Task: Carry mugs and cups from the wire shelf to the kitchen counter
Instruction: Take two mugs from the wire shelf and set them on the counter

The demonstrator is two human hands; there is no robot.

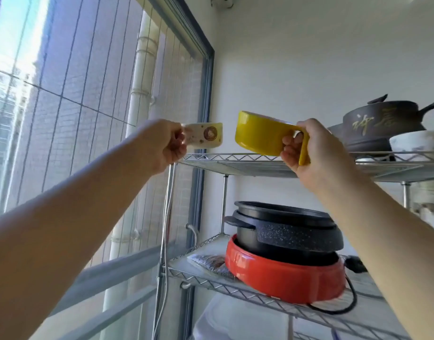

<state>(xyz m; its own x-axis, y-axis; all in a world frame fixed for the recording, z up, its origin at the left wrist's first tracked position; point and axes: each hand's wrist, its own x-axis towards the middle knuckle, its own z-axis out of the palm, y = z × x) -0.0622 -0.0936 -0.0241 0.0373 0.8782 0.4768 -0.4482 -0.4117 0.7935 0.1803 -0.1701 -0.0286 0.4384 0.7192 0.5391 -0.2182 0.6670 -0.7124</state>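
Observation:
My left hand point(159, 146) grips a small cream cup point(206, 136) with a round brown emblem, held just above the left corner of the wire shelf point(247, 164). My right hand point(311, 148) holds a wide yellow mug point(265, 137) by its handle, tilted, its base close above the top tier. The two cups are side by side with a small gap between them.
A dark teapot point(380, 123) with gold characters and a white bowl point(417, 141) stand on the top tier at right. Below, a black pot point(287, 231) sits in a red electric cooker point(282, 276) with a black cord. A large window point(76, 106) fills the left.

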